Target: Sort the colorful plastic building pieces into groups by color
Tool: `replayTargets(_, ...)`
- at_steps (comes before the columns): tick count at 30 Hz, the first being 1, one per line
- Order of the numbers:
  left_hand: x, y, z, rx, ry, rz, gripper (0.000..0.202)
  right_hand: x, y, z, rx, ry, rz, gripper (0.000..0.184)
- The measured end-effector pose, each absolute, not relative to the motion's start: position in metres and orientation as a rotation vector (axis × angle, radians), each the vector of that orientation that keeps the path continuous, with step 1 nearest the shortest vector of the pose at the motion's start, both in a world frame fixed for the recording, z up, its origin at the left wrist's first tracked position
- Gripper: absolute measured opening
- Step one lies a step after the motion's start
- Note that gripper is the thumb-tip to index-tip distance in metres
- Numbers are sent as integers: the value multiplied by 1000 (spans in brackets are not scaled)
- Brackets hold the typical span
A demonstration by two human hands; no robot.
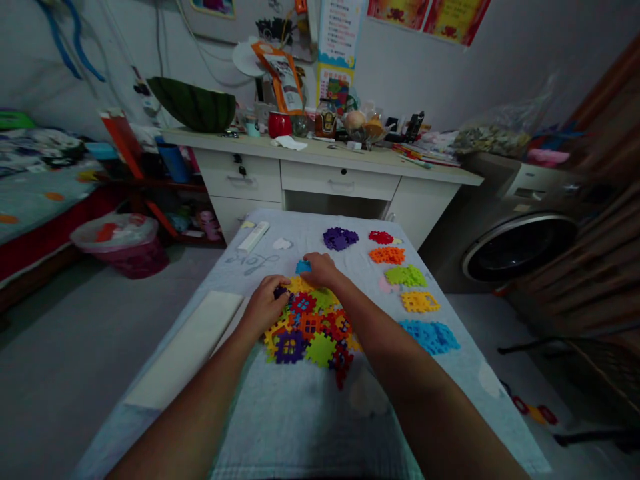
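A mixed pile of plastic interlocking tiles (310, 327) in yellow, purple, red, orange and green lies on the cloth-covered table. At the pile's left edge, my left hand (265, 309) has its fingers curled round a dark purple tile (281, 292). My right hand (321, 271) reaches to the far side of the pile, its fingers closed at a blue tile (303, 267). Part of that tile is hidden by the fingers. Yellow tiles (299, 285) lie between the two hands.
Sorted heaps stand beyond and to the right: purple (341, 238), red (381, 237), orange (387, 255), green (406, 275), yellow (420, 302) and blue (430, 337). A long white board (187, 350) lies left, and a white strip (255, 236) lies farther back. A white desk (340, 180) stands behind the table.
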State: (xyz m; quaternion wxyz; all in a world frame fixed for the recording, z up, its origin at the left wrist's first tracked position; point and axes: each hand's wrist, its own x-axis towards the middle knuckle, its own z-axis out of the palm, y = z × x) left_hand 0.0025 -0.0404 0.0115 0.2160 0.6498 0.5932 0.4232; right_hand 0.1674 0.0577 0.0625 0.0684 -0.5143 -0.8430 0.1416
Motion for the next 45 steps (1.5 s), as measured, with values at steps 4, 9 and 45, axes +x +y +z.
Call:
replayTargets(4, 1, -40, 9, 1772, 1641, 1189, 25, 155, 64, 56, -1680, -2531, 381, 46)
replayTargets(9, 1, -39, 9, 1765, 1629, 1197, 25, 162, 69, 66, -1626, -2374, 380, 35)
replayTargets(45, -1, -37, 6, 1830, 1653, 1145, 24, 387, -41, 98, -1513, -2372, 415, 56)
